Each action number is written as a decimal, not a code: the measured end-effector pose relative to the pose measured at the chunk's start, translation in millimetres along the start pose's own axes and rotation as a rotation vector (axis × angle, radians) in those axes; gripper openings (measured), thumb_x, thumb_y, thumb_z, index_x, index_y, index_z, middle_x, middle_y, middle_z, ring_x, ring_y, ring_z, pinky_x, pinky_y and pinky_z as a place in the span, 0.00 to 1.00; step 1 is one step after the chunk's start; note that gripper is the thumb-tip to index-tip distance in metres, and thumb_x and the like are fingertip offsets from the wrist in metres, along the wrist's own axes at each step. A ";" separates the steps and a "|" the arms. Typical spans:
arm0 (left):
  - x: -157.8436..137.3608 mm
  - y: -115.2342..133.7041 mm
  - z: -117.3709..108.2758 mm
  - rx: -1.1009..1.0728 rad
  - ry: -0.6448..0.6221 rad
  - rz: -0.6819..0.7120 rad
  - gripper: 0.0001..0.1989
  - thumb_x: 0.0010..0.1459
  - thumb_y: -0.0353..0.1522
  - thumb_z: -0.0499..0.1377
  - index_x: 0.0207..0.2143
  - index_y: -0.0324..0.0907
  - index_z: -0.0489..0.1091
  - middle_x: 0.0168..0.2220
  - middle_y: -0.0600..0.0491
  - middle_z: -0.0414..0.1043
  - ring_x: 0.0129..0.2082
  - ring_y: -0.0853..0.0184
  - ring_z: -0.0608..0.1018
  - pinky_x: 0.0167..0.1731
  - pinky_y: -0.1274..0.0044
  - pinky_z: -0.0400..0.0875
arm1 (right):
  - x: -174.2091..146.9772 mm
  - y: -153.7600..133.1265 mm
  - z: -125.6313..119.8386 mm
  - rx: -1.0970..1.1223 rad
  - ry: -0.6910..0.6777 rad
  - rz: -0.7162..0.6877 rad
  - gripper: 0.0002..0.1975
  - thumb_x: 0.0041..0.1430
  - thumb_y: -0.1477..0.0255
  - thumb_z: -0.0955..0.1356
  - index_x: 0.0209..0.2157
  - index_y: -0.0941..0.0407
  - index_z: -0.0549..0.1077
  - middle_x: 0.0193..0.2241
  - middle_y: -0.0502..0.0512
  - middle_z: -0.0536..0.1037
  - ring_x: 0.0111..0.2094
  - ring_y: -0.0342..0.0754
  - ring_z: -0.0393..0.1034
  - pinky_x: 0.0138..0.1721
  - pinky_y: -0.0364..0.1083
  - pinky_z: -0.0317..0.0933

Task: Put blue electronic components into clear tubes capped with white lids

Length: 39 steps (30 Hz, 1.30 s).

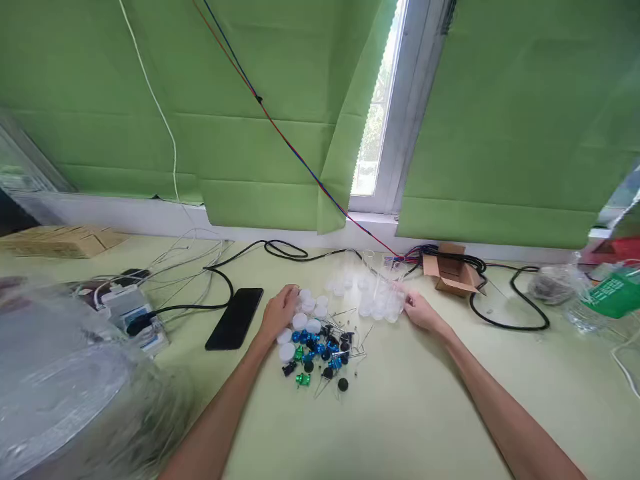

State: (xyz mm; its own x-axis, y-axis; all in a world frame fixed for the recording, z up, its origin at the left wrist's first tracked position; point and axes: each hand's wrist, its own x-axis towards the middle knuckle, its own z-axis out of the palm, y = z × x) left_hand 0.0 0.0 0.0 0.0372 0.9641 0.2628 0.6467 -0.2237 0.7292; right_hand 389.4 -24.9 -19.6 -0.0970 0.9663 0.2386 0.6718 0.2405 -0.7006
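My left hand (280,309) rests on the table with its fingers curved along the left side of a group of round white caps (300,321), touching them and holding nothing that I can see. Against the right side of a cluster of clear plastic vials (381,303) lies my right hand (421,311), its fingers extended and partly hidden behind them. Between the hands is a pile of small blue metallic parts (320,348), green ones (303,379), black round pieces (343,385) and thin metal pins (350,355).
A black phone (234,319) lies left of my left hand. Further left are a power strip (135,317) with cables and a large clear plastic bag (75,387). Behind my right hand stand an open cardboard box (453,275) and a black cable (505,327). A green-labelled bottle (607,297) lies far right.
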 end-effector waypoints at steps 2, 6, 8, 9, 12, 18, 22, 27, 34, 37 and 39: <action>-0.6 -0.3 -0.1 0.000 -0.006 0.006 0.19 0.64 0.45 0.46 0.44 0.48 0.70 0.44 0.53 0.80 0.44 0.60 0.79 0.45 0.72 0.68 | 3.1 -2.6 2.8 0.007 -0.007 -0.010 0.22 0.50 0.78 0.61 0.45 0.58 0.78 0.34 0.55 0.82 0.41 0.54 0.74 0.49 0.49 0.66; -2.0 1.3 -0.6 0.000 -0.018 0.024 0.19 0.65 0.46 0.46 0.44 0.48 0.70 0.43 0.54 0.80 0.43 0.61 0.79 0.43 0.73 0.68 | 5.1 -7.5 6.5 0.023 -0.018 -0.041 0.25 0.51 0.76 0.62 0.51 0.55 0.75 0.40 0.54 0.82 0.45 0.54 0.73 0.52 0.51 0.64; -3.0 3.1 -0.8 -0.001 -0.020 0.036 0.19 0.65 0.46 0.45 0.44 0.48 0.71 0.43 0.54 0.80 0.42 0.61 0.79 0.43 0.73 0.69 | 3.7 -10.2 8.1 0.025 -0.021 -0.054 0.26 0.52 0.75 0.62 0.53 0.53 0.73 0.43 0.54 0.81 0.47 0.54 0.73 0.53 0.52 0.63; -3.6 4.0 -0.9 0.000 -0.019 0.042 0.19 0.65 0.45 0.45 0.44 0.48 0.71 0.43 0.54 0.80 0.42 0.61 0.79 0.43 0.73 0.69 | 2.7 -11.8 9.0 0.021 -0.021 -0.056 0.27 0.52 0.75 0.62 0.54 0.52 0.72 0.44 0.53 0.81 0.47 0.54 0.73 0.54 0.53 0.63; -5.1 5.9 -0.5 0.003 -0.008 0.060 0.19 0.65 0.45 0.45 0.43 0.47 0.71 0.42 0.54 0.81 0.42 0.62 0.79 0.43 0.73 0.69 | -1.3 -18.1 11.7 -0.008 -0.011 -0.052 0.27 0.53 0.75 0.61 0.56 0.51 0.71 0.44 0.53 0.81 0.47 0.54 0.73 0.54 0.53 0.62; -1.1 1.8 -3.7 0.067 0.096 0.063 0.18 0.65 0.41 0.45 0.41 0.43 0.71 0.39 0.49 0.80 0.35 0.63 0.80 0.37 0.74 0.70 | -12.8 -21.4 5.2 -0.035 0.028 -0.071 0.24 0.58 0.71 0.62 0.55 0.55 0.71 0.44 0.56 0.80 0.43 0.52 0.74 0.47 0.48 0.66; 1.5 -5.6 -9.8 0.187 0.164 0.071 0.13 0.62 0.35 0.49 0.36 0.41 0.72 0.36 0.47 0.77 0.32 0.61 0.77 0.38 0.71 0.68 | -23.8 -2.0 -2.2 -0.249 0.291 0.018 0.20 0.58 0.68 0.61 0.49 0.60 0.74 0.41 0.60 0.80 0.37 0.53 0.74 0.43 0.49 0.68; -0.3 -12.4 -10.4 0.281 0.158 0.088 0.10 0.59 0.31 0.51 0.32 0.41 0.73 0.34 0.46 0.73 0.31 0.61 0.76 0.36 0.71 0.68 | -30.2 20.2 4.6 -0.442 0.404 0.057 0.21 0.58 0.72 0.59 0.47 0.63 0.75 0.49 0.68 0.76 0.51 0.62 0.68 0.55 0.60 0.59; 0.6 -13.1 -9.1 0.289 0.128 0.082 0.09 0.57 0.30 0.53 0.31 0.42 0.73 0.32 0.50 0.72 0.27 0.64 0.74 0.34 0.73 0.67 | -26.4 23.9 9.9 -0.480 0.322 0.058 0.22 0.61 0.76 0.57 0.50 0.67 0.74 0.52 0.69 0.74 0.57 0.58 0.67 0.60 0.54 0.58; 1.5 -12.7 -9.5 0.291 0.127 0.079 0.09 0.58 0.31 0.53 0.31 0.42 0.73 0.32 0.50 0.72 0.26 0.65 0.74 0.33 0.72 0.67 | -26.8 23.7 8.5 -0.486 0.309 0.060 0.22 0.62 0.76 0.57 0.50 0.66 0.74 0.53 0.68 0.74 0.57 0.57 0.66 0.60 0.54 0.58; 1.7 -12.6 -9.6 0.294 0.125 0.079 0.09 0.58 0.31 0.53 0.32 0.42 0.73 0.32 0.50 0.72 0.25 0.65 0.74 0.33 0.73 0.66 | -27.1 23.7 8.1 -0.488 0.303 0.062 0.22 0.62 0.76 0.57 0.50 0.65 0.74 0.54 0.68 0.73 0.57 0.57 0.66 0.60 0.54 0.58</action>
State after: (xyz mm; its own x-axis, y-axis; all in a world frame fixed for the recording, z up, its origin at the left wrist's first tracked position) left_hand -15.4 3.0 -2.7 0.0136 0.9163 0.4003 0.8386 -0.2285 0.4945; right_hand 402.1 -44.7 -48.1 0.1196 0.8902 0.4396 0.9375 0.0445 -0.3451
